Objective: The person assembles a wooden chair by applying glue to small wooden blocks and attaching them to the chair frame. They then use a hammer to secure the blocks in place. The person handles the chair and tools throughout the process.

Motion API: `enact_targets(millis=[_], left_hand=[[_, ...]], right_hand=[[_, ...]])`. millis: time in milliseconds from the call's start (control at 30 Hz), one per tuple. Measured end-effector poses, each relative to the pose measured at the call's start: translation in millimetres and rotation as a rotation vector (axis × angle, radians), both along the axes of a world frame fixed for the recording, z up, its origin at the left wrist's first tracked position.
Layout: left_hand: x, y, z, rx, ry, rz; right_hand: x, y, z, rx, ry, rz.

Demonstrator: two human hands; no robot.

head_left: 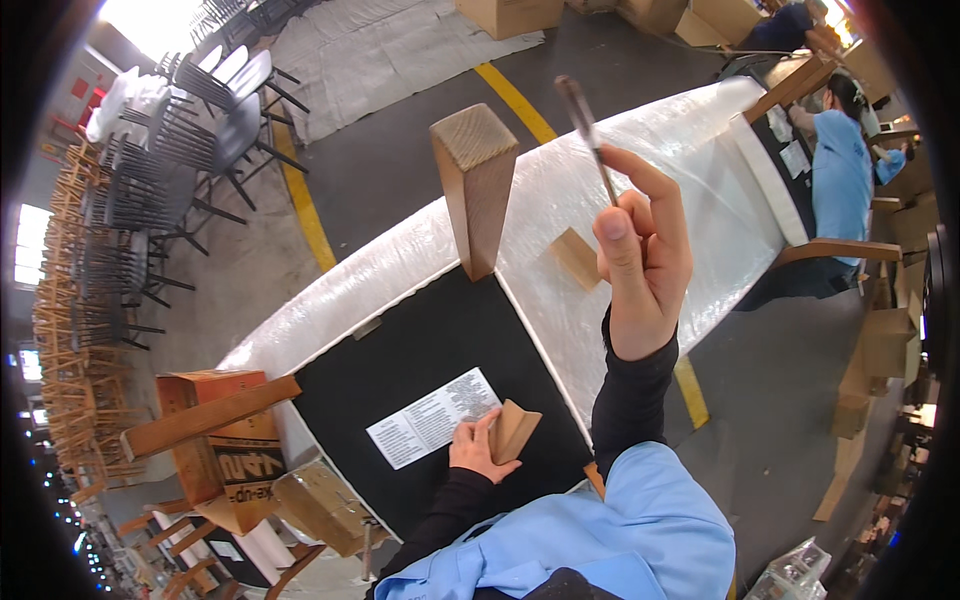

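Note:
My right hand (650, 260) is raised over the plastic-wrapped surface and pinches a slim, dark, stick-like tool (584, 120) between thumb and fingers. The tool points up and away; its far end is wider and blurred, so its kind is unclear. Lower down, my left hand (482, 450) grips a small angled wooden block (514, 432) on a black fabric panel (400, 350). Beside those fingers lies a white printed label (430, 418) on the panel. Wooden legs rise at the panel's corners, a thick one (474, 190) at the far corner and another (210, 418) at the left.
Clear plastic sheeting (690, 160) covers the work surface, with a loose wooden piece (575, 258) on it. Dark spindle-back chairs (165, 165) stand at the far left. A cardboard box (225, 460) sits at the left. At the right, a person in blue (840, 185) works.

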State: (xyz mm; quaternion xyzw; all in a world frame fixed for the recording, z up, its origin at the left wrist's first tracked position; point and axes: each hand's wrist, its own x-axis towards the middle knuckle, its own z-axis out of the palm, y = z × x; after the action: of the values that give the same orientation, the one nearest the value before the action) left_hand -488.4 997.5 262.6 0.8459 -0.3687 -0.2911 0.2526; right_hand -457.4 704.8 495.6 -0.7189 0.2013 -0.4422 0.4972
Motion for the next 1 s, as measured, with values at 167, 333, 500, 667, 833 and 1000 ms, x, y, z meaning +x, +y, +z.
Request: enact_targets(millis=[167,333,500,667,833,1000], left_hand=[[1,-2,2,0.040,0.000,-0.022],[-1,-6,5,0.048,0.007,-0.025],[-2,-3,0,0.052,-0.001,-0.034],[-3,-6,3,0.040,-0.034,-0.051],[-2,-5,3,0.041,-0.018,-0.022],[-3,-3,2,0.044,0.011,-0.016]], right_hand=[[4,-7,3,0.082,-0.139,-0.003],[12,-17,14,0.076,-0.132,0.148],[-9,-30,27,-0.074,0.025,0.273],[-45,-32,36,-0.119,0.020,0.217],[-7,-41,30,-0.118,-0.045,0.194],[0,-32,34,-0.083,-0.007,0.261]])
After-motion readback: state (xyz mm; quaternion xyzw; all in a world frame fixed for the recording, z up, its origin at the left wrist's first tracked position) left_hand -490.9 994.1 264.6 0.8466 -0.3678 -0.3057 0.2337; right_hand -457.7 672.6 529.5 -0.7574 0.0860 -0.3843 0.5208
